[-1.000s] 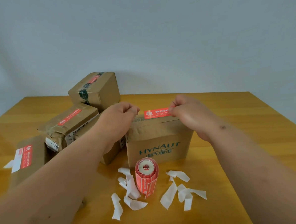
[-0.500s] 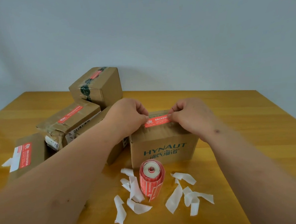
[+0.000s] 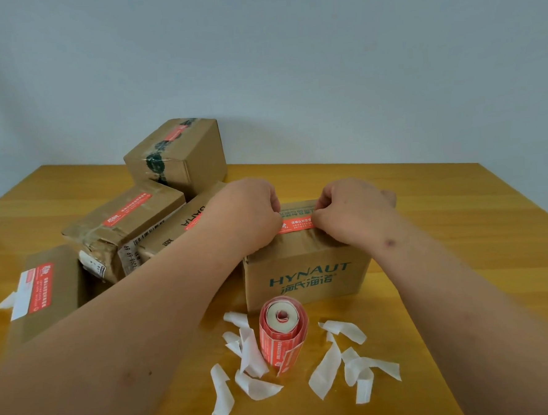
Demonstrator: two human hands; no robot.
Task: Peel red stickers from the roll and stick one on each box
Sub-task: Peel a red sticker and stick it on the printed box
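Note:
A cardboard box printed HYNAUT (image 3: pixel 306 277) stands in front of me. A red sticker (image 3: pixel 296 224) lies along its top front edge. My left hand (image 3: pixel 250 213) pinches the sticker's left end and my right hand (image 3: pixel 351 210) pinches its right end, both pressed down on the box top. The red sticker roll (image 3: pixel 282 330) stands upright on the table just in front of the box. Several other boxes to the left carry red stickers: a tall one at the back (image 3: pixel 179 155), a crumpled one (image 3: pixel 123 223) and a flat one at the far left (image 3: pixel 51 288).
Several white backing strips (image 3: pixel 339 357) lie scattered around the roll on the wooden table (image 3: pixel 462 260). Another box (image 3: pixel 174 232) lies behind my left forearm. A pale wall rises behind the table's far edge.
Both hands have lowered the sticker from just above the box onto its top front edge, and they now press it down.

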